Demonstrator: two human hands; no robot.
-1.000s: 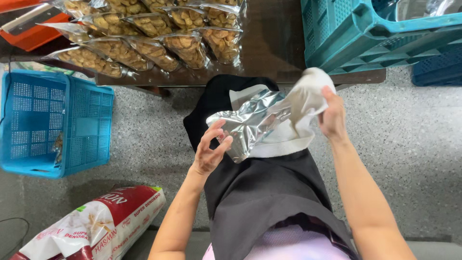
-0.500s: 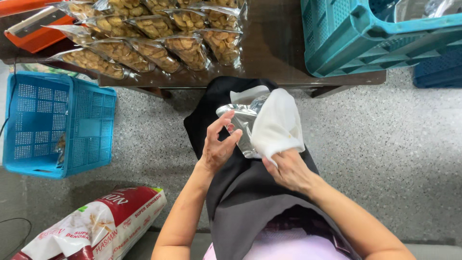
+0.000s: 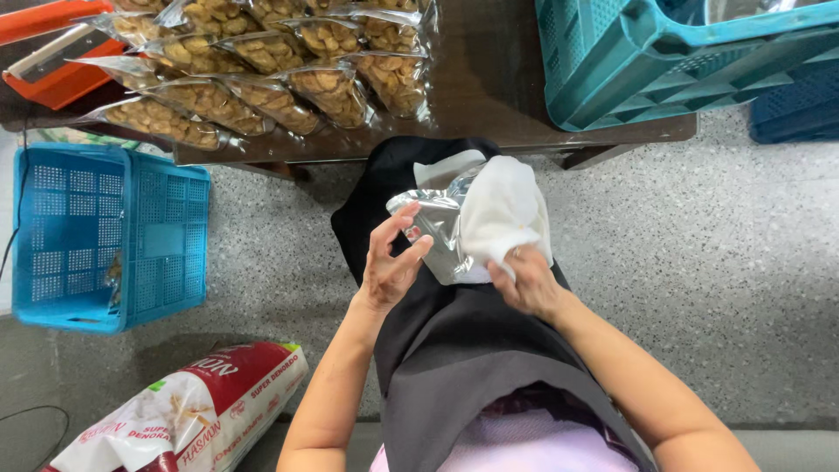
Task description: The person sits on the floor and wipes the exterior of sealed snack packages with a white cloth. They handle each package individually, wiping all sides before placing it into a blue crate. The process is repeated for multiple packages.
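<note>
My left hand [image 3: 391, 267] pinches the foil pouch [image 3: 441, 236] edge on my lap, right hand [image 3: 527, 284] fingers gripping a soft white cloth [image 3: 502, 210]; pouch seems light, crinkly, slippery—best held at edges.

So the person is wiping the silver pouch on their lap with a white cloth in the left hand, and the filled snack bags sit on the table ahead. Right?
Not quite: the head view shows the white cloth in the right hand. The left hand steadies the silver pouch on the lap. The filled snack bags do sit on the table ahead.
</note>
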